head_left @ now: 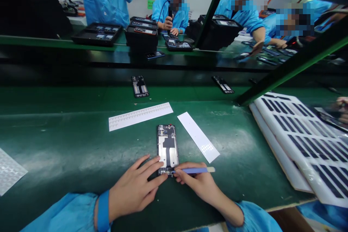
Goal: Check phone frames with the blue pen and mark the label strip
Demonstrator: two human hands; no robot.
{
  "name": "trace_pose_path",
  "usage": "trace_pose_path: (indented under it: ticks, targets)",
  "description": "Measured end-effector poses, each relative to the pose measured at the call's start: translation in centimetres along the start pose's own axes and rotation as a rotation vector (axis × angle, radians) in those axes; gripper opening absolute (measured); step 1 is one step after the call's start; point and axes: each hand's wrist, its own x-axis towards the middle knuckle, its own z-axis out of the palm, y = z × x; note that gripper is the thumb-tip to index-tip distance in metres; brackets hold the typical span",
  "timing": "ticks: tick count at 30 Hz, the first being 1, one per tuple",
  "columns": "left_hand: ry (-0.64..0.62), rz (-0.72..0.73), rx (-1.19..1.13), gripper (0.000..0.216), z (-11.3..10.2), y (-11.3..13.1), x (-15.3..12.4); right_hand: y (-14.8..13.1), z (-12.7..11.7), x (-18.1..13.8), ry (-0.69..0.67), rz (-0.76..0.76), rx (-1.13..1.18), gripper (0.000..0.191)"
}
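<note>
An opened phone frame [168,147] lies on the green mat in front of me, its inner metal plate and boards exposed. My left hand [134,188] rests flat beside its lower left corner, fingertips touching the bottom edge. My right hand [197,185] grips a slim blue tool with a pale end [196,170], held sideways with its tip at the phone's bottom edge. Both my sleeves are blue.
Two white backing strips [140,115] [198,136] lie just beyond the phone. White trays with dark slots [304,141] are stacked at right. More phone frames [140,86] [223,84] sit on the dark belt. Several people in blue coats work across it. A green post [285,69] slants at right.
</note>
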Motion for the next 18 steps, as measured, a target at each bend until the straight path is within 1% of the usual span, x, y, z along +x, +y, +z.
trace_pose_path:
  ticks: [4, 5, 8, 10, 13, 18]
  targets:
    - [-0.017, -0.003, 0.038, 0.04, -0.03, 0.17, -0.02, 0.18, 0.14, -0.05, 0.017, -0.027, -0.036, 0.018]
    - [-0.022, -0.002, 0.039, 0.039, -0.01, 0.14, -0.02, 0.24, 0.19, -0.05, 0.028, -0.026, -0.022, 0.017]
    - [-0.041, -0.007, 0.027, 0.039, 0.09, -0.08, -0.04, 0.34, 0.28, 0.0, 0.059, -0.004, 0.076, 0.024]
    - [-0.042, -0.014, 0.015, 0.039, 0.19, -0.22, -0.07, 0.3, 0.24, 0.04, 0.057, -0.018, 0.097, 0.024]
    - [-0.033, -0.022, 0.011, 0.04, 0.33, -0.31, -0.15, 0.03, 0.11, 0.14, 0.034, -0.073, 0.025, 0.02]
    - [-0.024, -0.009, 0.018, 0.04, 0.39, -0.27, -0.32, -0.6, 0.11, 0.32, 0.025, -0.122, -0.091, 0.018]
